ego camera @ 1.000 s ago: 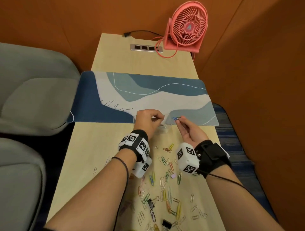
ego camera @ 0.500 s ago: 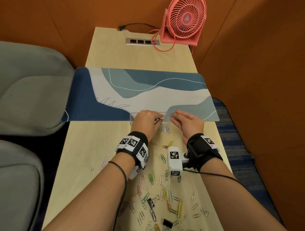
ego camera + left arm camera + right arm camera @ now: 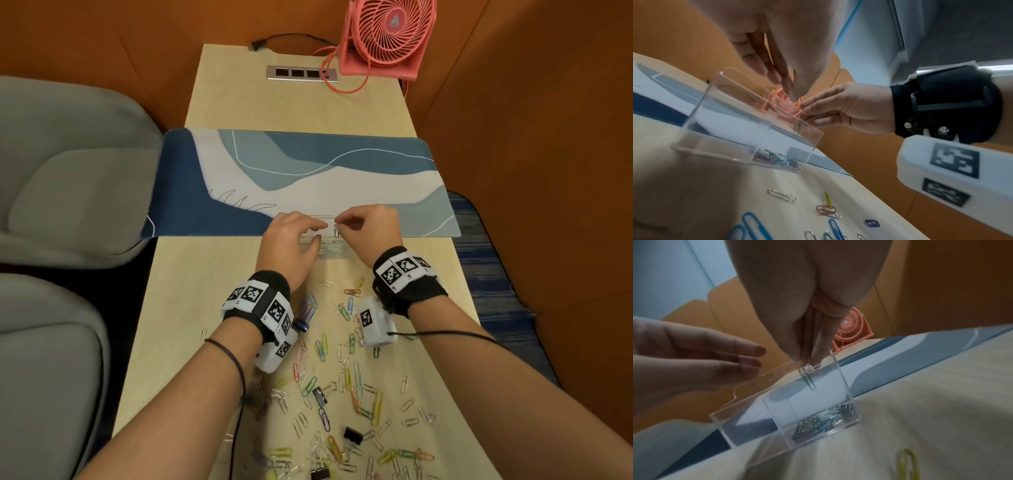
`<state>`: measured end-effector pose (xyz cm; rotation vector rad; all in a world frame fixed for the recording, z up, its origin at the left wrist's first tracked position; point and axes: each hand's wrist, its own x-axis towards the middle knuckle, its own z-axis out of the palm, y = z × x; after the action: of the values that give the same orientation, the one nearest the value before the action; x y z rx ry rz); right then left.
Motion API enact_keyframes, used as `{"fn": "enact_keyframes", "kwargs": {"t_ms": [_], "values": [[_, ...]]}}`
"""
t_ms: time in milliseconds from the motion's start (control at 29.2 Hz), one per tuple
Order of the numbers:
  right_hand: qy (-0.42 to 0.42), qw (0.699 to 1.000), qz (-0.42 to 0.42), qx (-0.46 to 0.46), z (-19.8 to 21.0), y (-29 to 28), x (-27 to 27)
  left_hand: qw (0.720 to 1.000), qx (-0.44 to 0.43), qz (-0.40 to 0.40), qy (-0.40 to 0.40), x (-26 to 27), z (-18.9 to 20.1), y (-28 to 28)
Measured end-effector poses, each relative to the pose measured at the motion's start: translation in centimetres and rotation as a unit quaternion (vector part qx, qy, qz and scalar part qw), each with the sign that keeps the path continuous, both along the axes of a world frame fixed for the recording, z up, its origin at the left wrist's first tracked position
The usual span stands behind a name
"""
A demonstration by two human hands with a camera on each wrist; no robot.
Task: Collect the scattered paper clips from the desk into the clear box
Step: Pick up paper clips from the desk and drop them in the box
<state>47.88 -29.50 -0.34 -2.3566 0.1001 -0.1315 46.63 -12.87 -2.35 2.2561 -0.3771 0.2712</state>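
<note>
The clear box [image 3: 322,217] stands at the mat's near edge, with several coloured clips [image 3: 818,423] in its right compartment. My right hand [image 3: 339,224] is over that compartment and pinches paper clips [image 3: 807,379] that hang from its fingertips just inside the rim. My left hand [image 3: 315,229] hovers over the box's left part with relaxed, nearly straight fingers [image 3: 750,360] and holds nothing. Many scattered paper clips [image 3: 342,377] lie on the desk [image 3: 191,308] behind my wrists.
A blue and white desk mat [image 3: 308,178] lies across the desk beyond the box. At the far end stand a pink fan [image 3: 387,34] and a socket strip [image 3: 301,73]. Black binder clips [image 3: 352,435] lie among the clips. Grey seat cushions [image 3: 68,171] are to the left.
My right hand turned palm down and carried its clip left, from beside the box to above it. My left hand stayed at the box and its fingers loosened.
</note>
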Motion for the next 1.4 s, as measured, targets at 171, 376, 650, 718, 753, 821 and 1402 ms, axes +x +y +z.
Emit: {"fn": "enact_keyframes", "kwargs": {"t_ms": [171, 376, 650, 718, 753, 821, 1402], "values": [[-0.012, 0.998, 0.043, -0.036, 1.5, 0.3, -2.4, 1.000, -0.007, -0.011, -0.002, -3.0, 0.6, 1.6], [0.086, 0.991, 0.099, 0.011, 0.7, -0.1, -15.6, 0.979, -0.014, -0.046, 0.196, -13.0, 1.0, 5.3], [0.459, 0.832, 0.311, 0.038, -0.3, 1.3, -36.6, 0.937, 0.075, 0.001, 0.341, -29.5, 0.6, 12.8], [0.530, 0.778, 0.335, 0.020, -0.6, 0.8, -40.0, 0.938, 0.103, 0.088, 0.320, -33.5, -0.3, 15.1], [0.560, 0.756, 0.341, 0.006, -0.8, 0.4, -41.3, 0.934, 0.111, 0.133, 0.312, -35.3, -0.7, 16.0], [0.604, 0.716, 0.349, -0.033, -1.0, 0.0, -43.5, 0.920, 0.106, 0.208, 0.315, -38.6, -1.4, 17.3], [0.334, 0.917, 0.174, -0.131, -1.5, -2.0, -46.6, 0.946, 0.069, 0.029, 0.314, -46.9, -3.3, 10.7]]}}
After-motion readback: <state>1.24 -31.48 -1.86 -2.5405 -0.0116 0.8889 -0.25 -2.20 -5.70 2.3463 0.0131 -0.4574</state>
